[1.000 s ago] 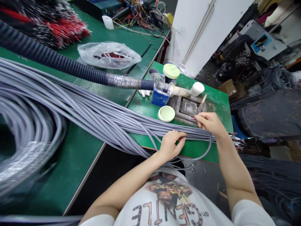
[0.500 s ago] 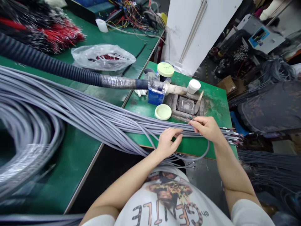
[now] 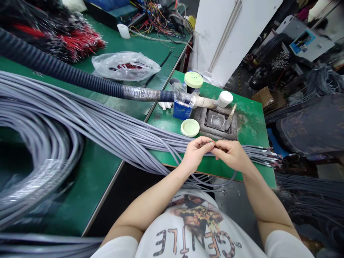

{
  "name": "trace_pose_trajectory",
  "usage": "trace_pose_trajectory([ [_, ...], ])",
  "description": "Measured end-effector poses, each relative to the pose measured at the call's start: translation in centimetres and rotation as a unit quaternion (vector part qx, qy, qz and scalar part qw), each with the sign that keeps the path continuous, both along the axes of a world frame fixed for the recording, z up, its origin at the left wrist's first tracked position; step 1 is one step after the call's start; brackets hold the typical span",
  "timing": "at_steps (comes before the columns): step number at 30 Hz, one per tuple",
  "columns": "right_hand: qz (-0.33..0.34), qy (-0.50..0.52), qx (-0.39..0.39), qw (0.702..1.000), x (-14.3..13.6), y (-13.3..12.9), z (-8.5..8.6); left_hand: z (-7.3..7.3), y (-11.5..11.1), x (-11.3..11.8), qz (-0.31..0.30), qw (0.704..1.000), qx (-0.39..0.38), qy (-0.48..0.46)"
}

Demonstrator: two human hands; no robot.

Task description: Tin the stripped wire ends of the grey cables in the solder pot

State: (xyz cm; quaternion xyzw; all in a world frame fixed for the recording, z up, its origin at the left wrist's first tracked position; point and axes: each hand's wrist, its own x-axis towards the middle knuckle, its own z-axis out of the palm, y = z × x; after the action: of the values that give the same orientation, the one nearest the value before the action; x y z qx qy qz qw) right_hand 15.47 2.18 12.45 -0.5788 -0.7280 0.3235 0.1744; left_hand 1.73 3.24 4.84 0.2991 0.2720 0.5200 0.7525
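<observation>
My left hand (image 3: 196,152) and my right hand (image 3: 231,154) meet fingertip to fingertip above the grey cables (image 3: 172,142) at the bench's front edge. The right hand pinches the end of one grey cable (image 3: 233,176), which loops down below that hand. Thumb and forefinger of the left hand close on the thin wires at this cable's tip; the wires are mostly hidden by the fingers. Just beyond the hands is a grimy solder pot (image 3: 215,120) with a flat scraper (image 3: 230,118) resting on its rim. Stripped cable ends (image 3: 271,157) lie to the right.
A ribbed hose (image 3: 102,84) runs across to a blue box (image 3: 182,109) by the pot. Nearby stand a pale green lid (image 3: 190,127), a white tub (image 3: 225,98) and a lidded jar (image 3: 193,80). A coiled cable bundle (image 3: 61,172) lies at left, a plastic bag (image 3: 126,66) behind.
My left hand has moved right and up to the right hand, its fingers closing at the wire tips. The right hand has come down slightly. The view has shifted a little.
</observation>
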Motion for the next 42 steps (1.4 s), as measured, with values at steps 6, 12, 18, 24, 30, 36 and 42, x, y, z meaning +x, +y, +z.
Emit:
trace_pose_trajectory([
  [6,-0.087,0.082,0.029,0.992,-0.1,-0.6,-0.6,-0.2,-0.1,-0.2,0.026,1.000,-0.017,-0.005],
  [12,-0.090,0.065,0.065,0.992,-0.5,-0.5,-0.6,0.2,-0.3,-0.4,0.023,1.000,-0.001,-0.016],
  [18,-0.097,0.034,0.103,0.989,-0.6,-0.6,-1.1,0.0,-0.2,-0.2,0.015,0.999,-0.026,-0.025],
  [24,-0.103,0.037,0.119,0.987,-0.4,-0.8,-1.7,-0.8,-0.3,0.1,0.002,0.997,-0.068,-0.038],
  [30,-0.081,0.089,0.067,0.990,-0.2,-0.5,-1.7,-0.5,-0.3,-0.1,0.023,0.999,-0.037,-0.023],
  [36,-0.100,0.095,0.078,0.987,-0.4,-0.6,-1.9,-0.4,-0.3,-0.1,0.028,0.999,-0.025,-0.016],
  [42,-0.093,0.092,0.077,0.988,-0.2,-0.5,-2.1,-0.4,-0.4,-0.1,0.045,0.999,-0.015,-0.002],
])
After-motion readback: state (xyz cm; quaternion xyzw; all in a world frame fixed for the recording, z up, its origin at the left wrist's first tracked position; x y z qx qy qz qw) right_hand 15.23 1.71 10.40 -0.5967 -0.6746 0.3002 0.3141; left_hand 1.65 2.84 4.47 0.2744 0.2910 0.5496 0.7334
